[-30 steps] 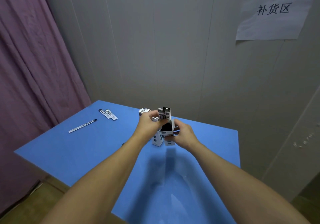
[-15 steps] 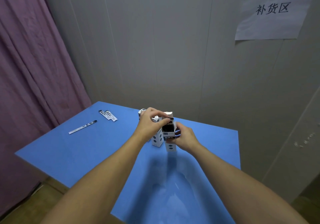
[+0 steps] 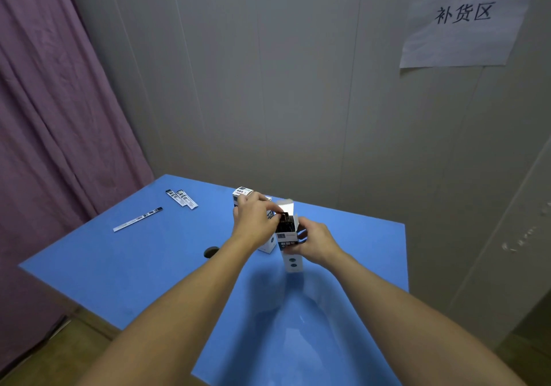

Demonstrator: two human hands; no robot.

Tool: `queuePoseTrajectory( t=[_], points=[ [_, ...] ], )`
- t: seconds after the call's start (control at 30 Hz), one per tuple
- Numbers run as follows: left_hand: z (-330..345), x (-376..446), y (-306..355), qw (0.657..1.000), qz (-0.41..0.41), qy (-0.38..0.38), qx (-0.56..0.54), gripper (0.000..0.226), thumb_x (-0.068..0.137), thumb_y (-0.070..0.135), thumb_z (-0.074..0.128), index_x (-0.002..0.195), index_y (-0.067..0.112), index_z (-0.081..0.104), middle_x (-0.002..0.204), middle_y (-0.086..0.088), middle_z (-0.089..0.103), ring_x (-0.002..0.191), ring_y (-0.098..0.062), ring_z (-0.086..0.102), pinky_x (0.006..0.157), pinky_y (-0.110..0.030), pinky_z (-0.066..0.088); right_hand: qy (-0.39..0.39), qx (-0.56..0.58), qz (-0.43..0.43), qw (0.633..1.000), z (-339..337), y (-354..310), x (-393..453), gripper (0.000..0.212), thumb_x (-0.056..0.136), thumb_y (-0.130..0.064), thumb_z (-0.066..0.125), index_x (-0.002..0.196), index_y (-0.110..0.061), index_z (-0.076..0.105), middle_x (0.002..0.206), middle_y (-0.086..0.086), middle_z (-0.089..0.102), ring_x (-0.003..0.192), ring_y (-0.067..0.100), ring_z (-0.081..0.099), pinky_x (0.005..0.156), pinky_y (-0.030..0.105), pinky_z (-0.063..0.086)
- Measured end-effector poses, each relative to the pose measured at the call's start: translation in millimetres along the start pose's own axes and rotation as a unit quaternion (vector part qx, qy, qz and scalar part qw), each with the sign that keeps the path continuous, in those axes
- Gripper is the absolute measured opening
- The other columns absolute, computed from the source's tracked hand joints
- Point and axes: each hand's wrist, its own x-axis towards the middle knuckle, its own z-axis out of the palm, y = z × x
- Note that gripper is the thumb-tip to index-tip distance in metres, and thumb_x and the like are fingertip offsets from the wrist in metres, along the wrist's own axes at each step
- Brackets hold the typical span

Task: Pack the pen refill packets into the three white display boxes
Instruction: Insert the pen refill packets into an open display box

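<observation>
Three white display boxes stand on the blue table (image 3: 149, 266). My right hand (image 3: 314, 242) grips the front box (image 3: 291, 259), whose lid flap stands open. Dark-topped refill packets (image 3: 286, 221) sit in its opening, and my left hand (image 3: 255, 223) pinches their tops from the left. A second box (image 3: 269, 247) stands just behind my left wrist, mostly hidden. The third box (image 3: 242, 192) stands further back, above my left hand. Two loose packets (image 3: 182, 198) lie at the table's far left, and a single packet (image 3: 138, 223) lies nearer.
A round dark hole (image 3: 211, 251) is in the table left of my left forearm. A purple curtain (image 3: 59, 117) hangs on the left. Grey wall panels stand close behind the table, with a paper sign (image 3: 462, 24) at the upper right.
The packets that stuck up well above the front box have sunk into it. My left hand has come down over the opening with them. My right hand stays on the box.
</observation>
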Motion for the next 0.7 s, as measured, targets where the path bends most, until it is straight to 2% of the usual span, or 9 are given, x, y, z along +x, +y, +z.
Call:
queuePoseTrajectory(
  t=[0.1,0.17,0.27,0.37,0.5,0.63,0.7],
  points=[
    [1.1,0.1,1.1,0.999,0.036,0.007,-0.018,0.02,0.093,0.031,0.063,0.109,0.032,0.074,0.112,0.01,0.055,0.117,-0.018,0.034,0.1,-0.033,0.031,-0.006,0.004,0.002,1.0,-0.6,3.8,-1.1,0.045,0.068,-0.018,0.088,0.106,-0.019,0.063,0.1,-0.004,0.068,0.091,0.014,0.063,0.079,0.031,0.057],
    [-0.7,-1.2,1.3,0.997,0.064,0.022,-0.049,0.014,0.09,0.03,0.067,0.104,0.032,0.072,0.106,0.012,0.053,0.109,-0.013,0.033,0.101,-0.035,0.035,-0.006,0.007,-0.001,1.0,-2.7,4.8,-1.4,0.045,0.069,-0.018,0.088,0.107,-0.019,0.063,0.1,-0.004,0.068,0.092,0.014,0.064,0.081,0.032,0.057],
    [-1.7,-1.3,1.9,0.997,0.076,0.011,0.002,0.007,0.088,0.031,0.072,0.093,0.031,0.077,0.109,0.011,0.055,0.11,-0.015,0.035,0.103,-0.038,0.034,-0.004,0.003,-0.006,1.0,-6.1,4.3,-0.3,0.046,0.069,-0.017,0.087,0.108,-0.019,0.064,0.101,-0.003,0.069,0.092,0.015,0.064,0.081,0.033,0.058],
    [-2.3,-1.5,4.6,0.996,0.077,-0.014,0.052,0.015,0.093,0.036,0.067,0.1,0.03,0.078,0.115,0.01,0.054,0.117,-0.018,0.036,0.102,-0.034,0.03,-0.006,-0.002,-0.005,1.0,-7.7,3.8,0.2,0.046,0.07,-0.017,0.087,0.11,-0.017,0.064,0.102,-0.002,0.068,0.094,0.017,0.064,0.081,0.033,0.057],
    [-1.1,-2.5,6.9,0.989,0.117,-0.013,0.092,0.024,0.098,0.038,0.058,0.107,0.028,0.077,0.117,0.011,0.054,0.114,-0.018,0.037,0.099,-0.032,0.031,0.003,0.012,-0.002,1.0,-7.2,4.9,0.2,0.044,0.071,-0.015,0.086,0.109,-0.018,0.064,0.102,-0.005,0.069,0.093,0.015,0.063,0.078,0.028,0.055],
    [3.3,-4.1,7.3,0.989,0.101,-0.011,0.109,0.025,0.097,0.035,0.055,0.104,0.026,0.078,0.114,0.009,0.055,0.116,-0.022,0.039,0.097,-0.034,0.035,-0.012,-0.005,-0.008,1.0,-4.5,4.8,2.1,0.047,0.069,-0.02,0.087,0.108,-0.019,0.063,0.102,-0.004,0.068,0.091,0.014,0.063,0.077,0.027,0.054],
    [5.2,-3.4,7.1,0.996,0.064,0.006,0.067,0.018,0.095,0.033,0.06,0.1,0.025,0.076,0.111,0.005,0.057,0.117,-0.024,0.04,0.097,-0.035,0.038,-0.011,-0.013,-0.009,1.0,-3.2,5.5,2.9,0.049,0.068,-0.021,0.089,0.109,-0.019,0.062,0.103,-0.004,0.068,0.09,0.013,0.062,0.076,0.025,0.052]
  ],
)
